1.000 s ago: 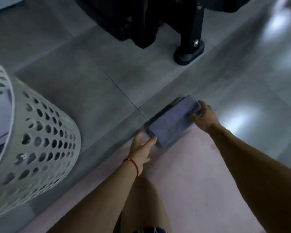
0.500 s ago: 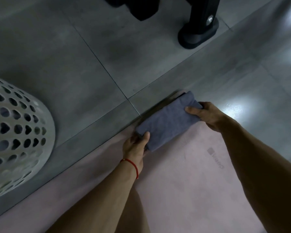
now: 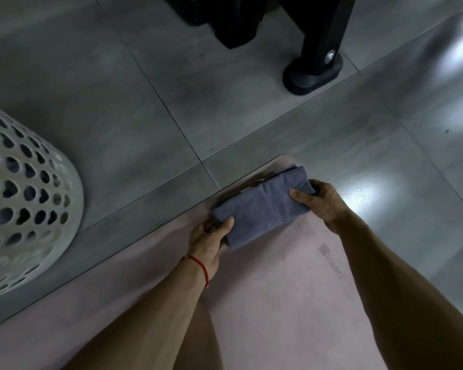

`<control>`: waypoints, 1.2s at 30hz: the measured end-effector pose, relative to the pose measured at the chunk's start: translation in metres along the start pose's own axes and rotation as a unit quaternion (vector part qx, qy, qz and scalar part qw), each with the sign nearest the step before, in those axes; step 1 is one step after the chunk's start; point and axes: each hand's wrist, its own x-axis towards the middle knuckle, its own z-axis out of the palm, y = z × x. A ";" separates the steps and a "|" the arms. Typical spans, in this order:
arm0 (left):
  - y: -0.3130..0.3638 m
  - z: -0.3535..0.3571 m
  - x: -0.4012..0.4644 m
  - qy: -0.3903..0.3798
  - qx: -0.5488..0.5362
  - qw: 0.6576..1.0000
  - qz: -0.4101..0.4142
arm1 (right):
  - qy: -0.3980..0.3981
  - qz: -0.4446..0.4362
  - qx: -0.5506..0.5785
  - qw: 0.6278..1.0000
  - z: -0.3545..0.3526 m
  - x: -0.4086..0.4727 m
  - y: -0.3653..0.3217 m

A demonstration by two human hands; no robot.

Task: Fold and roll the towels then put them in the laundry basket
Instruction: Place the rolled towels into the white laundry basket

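Observation:
A folded grey towel (image 3: 259, 206) lies near the far corner of a pink mat (image 3: 278, 289) on the floor. My left hand (image 3: 209, 241) grips its near-left end, thumb on top and fingers underneath. Its far-right end is held by my right hand (image 3: 321, 201), thumb laid across the top. The white perforated laundry basket (image 3: 30, 198) stands at the left edge, well apart from the towel; grey cloth shows through its holes.
Grey floor tiles (image 3: 145, 102) surround the mat. A black furniture leg with a round foot (image 3: 313, 73) stands beyond the towel at the top, beside other dark furniture parts. Bright light reflects off the tiles at the right.
Both hands keep hold of the towel's ends, and it has been drawn slightly nearer onto the mat. The view has shifted right and down, so less of the basket shows.

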 end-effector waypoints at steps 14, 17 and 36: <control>-0.006 0.004 -0.003 0.020 0.036 0.999 0.012 | 0.027 0.024 -0.036 0.999 0.002 0.006 0.002; -0.004 0.002 -0.014 -0.001 -0.017 1.000 -0.001 | 0.032 0.021 -0.038 0.999 0.006 -0.002 -0.004; 0.187 -0.179 -0.357 0.002 -0.034 0.925 0.377 | -0.068 -0.240 0.082 0.965 0.176 -0.305 -0.279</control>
